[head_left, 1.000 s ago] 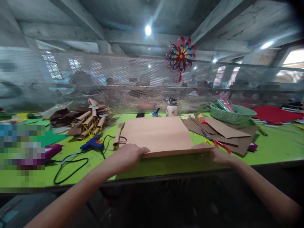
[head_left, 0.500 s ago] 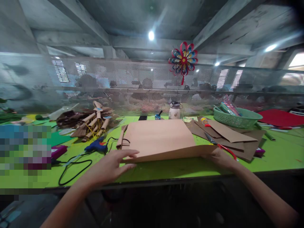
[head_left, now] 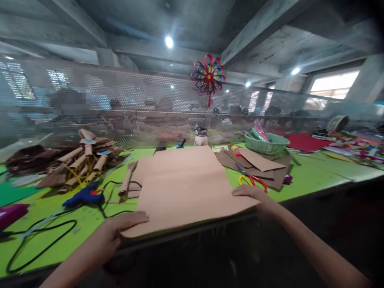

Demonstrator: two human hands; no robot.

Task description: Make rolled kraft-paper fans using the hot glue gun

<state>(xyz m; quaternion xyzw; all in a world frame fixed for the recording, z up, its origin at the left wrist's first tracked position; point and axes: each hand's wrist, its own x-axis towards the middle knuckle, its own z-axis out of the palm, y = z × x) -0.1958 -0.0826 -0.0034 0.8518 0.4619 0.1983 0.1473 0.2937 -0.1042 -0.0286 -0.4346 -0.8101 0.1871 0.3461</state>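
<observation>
A large sheet of brown kraft paper [head_left: 183, 184] lies on the green table [head_left: 60, 236], its near edge at the table's front. My left hand [head_left: 120, 226] holds the sheet's near left corner, thumb on top and fingers curled under. My right hand [head_left: 250, 193] rests on the sheet's near right corner, fingers closed over the edge. The paper lies nearly flat, with soft folds across its far half.
A blue glue gun [head_left: 85, 196] with a black cord [head_left: 36, 248] lies left of the sheet. Rolled brown paper pieces [head_left: 78, 158] are piled behind it. Scissors with red and yellow handles [head_left: 250, 179], cut brown sheets [head_left: 261, 166], a green basket [head_left: 265, 143] and a small white bottle [head_left: 201, 138] stand at the right. A mesh screen [head_left: 120, 104] runs behind.
The sheet has been drawn toward me, its near edge now at the table's front. My left hand moved from beside the paper to gripping its left corner. The view shifted right.
</observation>
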